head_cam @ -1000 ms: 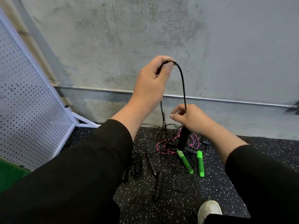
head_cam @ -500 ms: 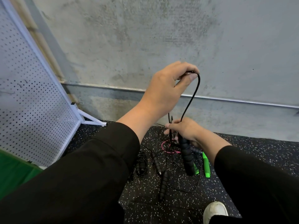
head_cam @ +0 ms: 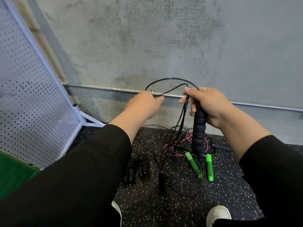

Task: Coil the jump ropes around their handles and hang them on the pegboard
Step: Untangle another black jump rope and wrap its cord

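Note:
My right hand grips the top of a black ribbed jump-rope handle, held upright above the floor. Its thin black cord arcs leftward to my left hand, which pinches it at the fingertips. More strands of the cord hang down from my right hand to the floor. The white pegboard leans at the left.
On the speckled black mat lie a pink rope with two green handles, a coiled black rope, a loose black handle and tangled cord. A concrete wall with a metal pipe stands behind. My white shoes are below.
My left hand has dropped from high up and moved left, drawing the cord out sideways. My right hand has risen with the handle and now holds gathered loops.

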Demonstrator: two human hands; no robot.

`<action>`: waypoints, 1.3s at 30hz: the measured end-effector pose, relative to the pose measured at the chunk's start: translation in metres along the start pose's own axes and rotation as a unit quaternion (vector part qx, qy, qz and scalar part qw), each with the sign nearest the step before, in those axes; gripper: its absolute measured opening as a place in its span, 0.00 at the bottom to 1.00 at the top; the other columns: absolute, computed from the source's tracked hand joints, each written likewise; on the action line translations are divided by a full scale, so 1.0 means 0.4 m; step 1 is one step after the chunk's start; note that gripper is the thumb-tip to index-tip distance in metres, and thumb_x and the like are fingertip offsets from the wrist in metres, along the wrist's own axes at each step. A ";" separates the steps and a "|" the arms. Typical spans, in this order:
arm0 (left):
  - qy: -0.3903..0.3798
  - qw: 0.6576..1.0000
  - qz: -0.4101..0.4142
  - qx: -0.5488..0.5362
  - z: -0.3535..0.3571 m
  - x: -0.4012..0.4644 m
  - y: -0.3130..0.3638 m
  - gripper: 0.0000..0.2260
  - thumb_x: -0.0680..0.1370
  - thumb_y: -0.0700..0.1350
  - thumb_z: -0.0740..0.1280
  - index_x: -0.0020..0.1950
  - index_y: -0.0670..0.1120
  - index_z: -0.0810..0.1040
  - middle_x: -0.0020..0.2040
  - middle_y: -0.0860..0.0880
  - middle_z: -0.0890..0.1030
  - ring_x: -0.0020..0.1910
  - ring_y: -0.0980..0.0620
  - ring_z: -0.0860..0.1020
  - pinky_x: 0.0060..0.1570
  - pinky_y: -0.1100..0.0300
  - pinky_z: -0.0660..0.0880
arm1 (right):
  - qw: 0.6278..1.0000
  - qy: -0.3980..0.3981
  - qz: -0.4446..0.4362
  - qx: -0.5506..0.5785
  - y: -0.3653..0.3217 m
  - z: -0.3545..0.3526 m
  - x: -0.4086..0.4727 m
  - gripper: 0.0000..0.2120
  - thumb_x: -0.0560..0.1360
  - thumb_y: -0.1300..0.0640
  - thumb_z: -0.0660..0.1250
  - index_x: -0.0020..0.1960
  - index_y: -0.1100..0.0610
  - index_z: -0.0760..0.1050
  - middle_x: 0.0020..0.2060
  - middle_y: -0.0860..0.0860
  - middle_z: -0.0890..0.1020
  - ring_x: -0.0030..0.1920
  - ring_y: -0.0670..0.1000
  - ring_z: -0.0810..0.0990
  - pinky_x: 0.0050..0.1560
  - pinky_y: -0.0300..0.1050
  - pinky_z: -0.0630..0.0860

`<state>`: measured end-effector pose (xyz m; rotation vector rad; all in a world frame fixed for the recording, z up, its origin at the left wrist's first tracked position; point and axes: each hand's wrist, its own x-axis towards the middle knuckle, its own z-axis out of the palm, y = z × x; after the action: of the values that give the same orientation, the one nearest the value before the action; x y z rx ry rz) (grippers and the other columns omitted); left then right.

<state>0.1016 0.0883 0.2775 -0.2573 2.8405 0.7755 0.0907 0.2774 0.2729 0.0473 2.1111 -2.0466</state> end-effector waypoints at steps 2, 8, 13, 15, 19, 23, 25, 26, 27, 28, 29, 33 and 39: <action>-0.075 0.995 0.058 0.001 0.014 -0.014 0.005 0.23 0.84 0.59 0.58 0.59 0.40 0.77 0.51 0.41 0.84 0.43 0.42 0.84 0.53 0.52 0.80 | 1.000 -0.005 -0.003 0.026 -0.023 0.002 -0.014 0.07 0.82 0.55 0.66 0.49 0.59 0.76 0.41 0.56 0.87 0.22 0.48 0.69 0.27 0.41 0.72; -0.238 0.948 0.181 -0.110 0.096 -0.033 0.034 0.17 0.82 0.40 0.61 0.69 0.49 0.77 0.63 0.47 0.82 0.59 0.47 0.80 0.54 0.54 0.76 | 0.998 -0.017 -0.007 0.055 -0.054 0.009 -0.044 0.08 0.82 0.54 0.65 0.49 0.59 0.76 0.41 0.54 0.87 0.22 0.47 0.69 0.26 0.40 0.72; -0.315 0.915 0.157 -0.199 0.110 -0.032 0.043 0.14 0.77 0.39 0.62 0.57 0.50 0.82 0.55 0.53 0.86 0.63 0.47 0.80 0.59 0.51 0.73 | 0.997 0.016 -0.033 0.074 -0.077 -0.015 -0.046 0.09 0.82 0.54 0.66 0.52 0.60 0.75 0.43 0.54 0.88 0.23 0.47 0.68 0.26 0.41 0.72; -0.328 0.903 0.162 -0.224 0.102 -0.031 0.048 0.13 0.71 0.40 0.64 0.51 0.50 0.83 0.52 0.51 0.86 0.59 0.49 0.82 0.59 0.49 0.73 | 0.995 0.045 -0.037 0.077 -0.076 -0.035 -0.040 0.09 0.82 0.54 0.66 0.52 0.60 0.74 0.43 0.53 0.88 0.23 0.48 0.68 0.27 0.41 0.72; -0.301 0.873 0.169 -0.345 0.075 -0.032 0.063 0.09 0.79 0.41 0.61 0.57 0.44 0.79 0.41 0.46 0.84 0.48 0.46 0.83 0.56 0.48 0.71 | 0.995 0.092 -0.037 0.028 -0.062 -0.069 -0.030 0.10 0.80 0.51 0.69 0.51 0.59 0.77 0.43 0.53 0.85 0.23 0.49 0.69 0.29 0.43 0.71; -0.173 0.874 0.204 -0.407 0.063 -0.028 0.072 0.11 0.84 0.48 0.63 0.60 0.43 0.80 0.33 0.52 0.70 0.29 0.54 0.70 0.37 0.56 0.74 | 0.990 0.134 -0.030 -0.025 -0.053 -0.073 -0.026 0.13 0.77 0.47 0.73 0.44 0.55 0.77 0.41 0.54 0.75 0.23 0.48 0.69 0.31 0.44 0.71; -0.101 0.888 0.222 -0.389 0.061 -0.028 0.081 0.10 0.85 0.47 0.63 0.58 0.44 0.81 0.32 0.53 0.66 0.27 0.56 0.63 0.30 0.61 0.65 | 0.987 0.146 -0.038 -0.055 -0.050 -0.066 -0.025 0.14 0.77 0.43 0.71 0.43 0.54 0.80 0.42 0.56 0.73 0.25 0.49 0.69 0.33 0.45 0.71; -0.073 0.891 0.226 -0.387 0.058 -0.029 0.088 0.10 0.85 0.47 0.62 0.57 0.45 0.82 0.32 0.53 0.66 0.26 0.57 0.62 0.29 0.62 0.62 | 0.985 0.150 -0.042 -0.069 -0.048 -0.063 -0.025 0.15 0.79 0.42 0.68 0.44 0.54 0.81 0.42 0.55 0.73 0.26 0.49 0.70 0.32 0.44 0.71; -0.048 0.892 0.231 -0.386 0.054 -0.029 0.093 0.10 0.85 0.47 0.61 0.56 0.46 0.82 0.32 0.52 0.66 0.26 0.57 0.62 0.29 0.61 0.61 | 0.983 0.153 -0.047 -0.084 -0.046 -0.060 -0.024 0.17 0.80 0.42 0.66 0.46 0.54 0.82 0.42 0.55 0.72 0.27 0.50 0.70 0.31 0.42 0.71; -0.024 0.891 0.237 -0.386 0.048 -0.030 0.098 0.11 0.85 0.48 0.61 0.55 0.48 0.82 0.32 0.51 0.66 0.27 0.56 0.62 0.30 0.60 0.61 | 0.981 0.157 -0.053 -0.101 -0.042 -0.059 -0.022 0.17 0.81 0.43 0.64 0.46 0.54 0.82 0.41 0.54 0.73 0.27 0.50 0.70 0.29 0.40 0.70; 0.000 0.889 0.243 -0.388 0.042 -0.029 0.101 0.11 0.85 0.48 0.60 0.54 0.49 0.82 0.33 0.50 0.66 0.27 0.56 0.62 0.31 0.59 0.61 | 0.978 0.160 -0.060 -0.120 -0.038 -0.059 -0.020 0.16 0.81 0.44 0.63 0.47 0.55 0.82 0.38 0.55 0.73 0.27 0.51 0.70 0.28 0.39 0.70; 0.046 0.861 0.251 -0.439 0.019 -0.028 0.102 0.12 0.86 0.47 0.59 0.51 0.50 0.81 0.29 0.56 0.66 0.27 0.56 0.63 0.30 0.61 0.64 | 0.988 0.083 -0.050 -0.124 -0.012 -0.062 -0.019 0.08 0.78 0.54 0.71 0.50 0.58 0.83 0.44 0.59 0.84 0.30 0.53 0.76 0.29 0.43 0.70; 0.107 0.873 0.219 -0.422 -0.003 -0.009 0.073 0.11 0.85 0.47 0.60 0.54 0.48 0.82 0.29 0.59 0.70 0.29 0.57 0.67 0.33 0.56 0.67 | 0.972 0.051 -0.075 -0.215 0.021 -0.049 -0.007 0.07 0.80 0.63 0.67 0.54 0.57 0.83 0.45 0.54 0.86 0.32 0.52 0.75 0.28 0.44 0.72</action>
<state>0.0987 0.1127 0.2935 0.2250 2.5608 2.1836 0.0925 0.2974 0.2656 -0.0745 2.6483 -1.6424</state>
